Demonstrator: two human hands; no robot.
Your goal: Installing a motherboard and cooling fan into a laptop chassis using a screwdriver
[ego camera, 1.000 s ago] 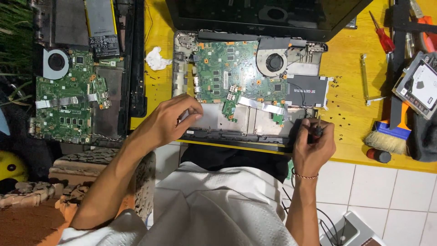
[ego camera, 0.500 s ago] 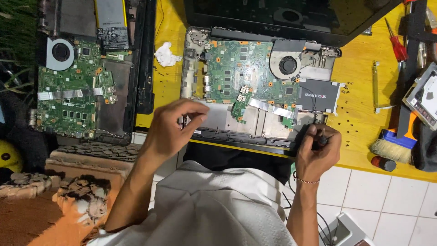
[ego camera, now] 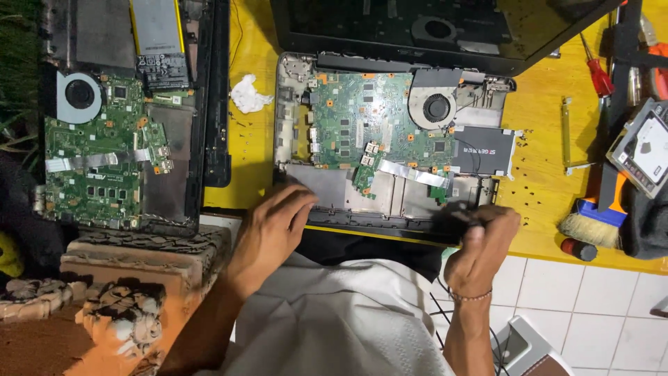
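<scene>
An opened laptop base (ego camera: 390, 132) lies flat on the yellow table, green circuit board and fan exposed.

An electronics repair workshop, makeshift by the look of it. Yellow bench (ego camera: 250, 160) with an opened laptop (ego camera: 390, 139) mid-bench, green board and fan bared. Second stripped laptop (ego camera: 104, 139) at the left edge. Red screwdriver (ego camera: 597, 69), brush (ego camera: 588, 226) and loose drive (ego camera: 643, 150) along the right edge.

Yellow table (ego camera: 254, 150); white tiled floor (ego camera: 591, 306)
</scene>
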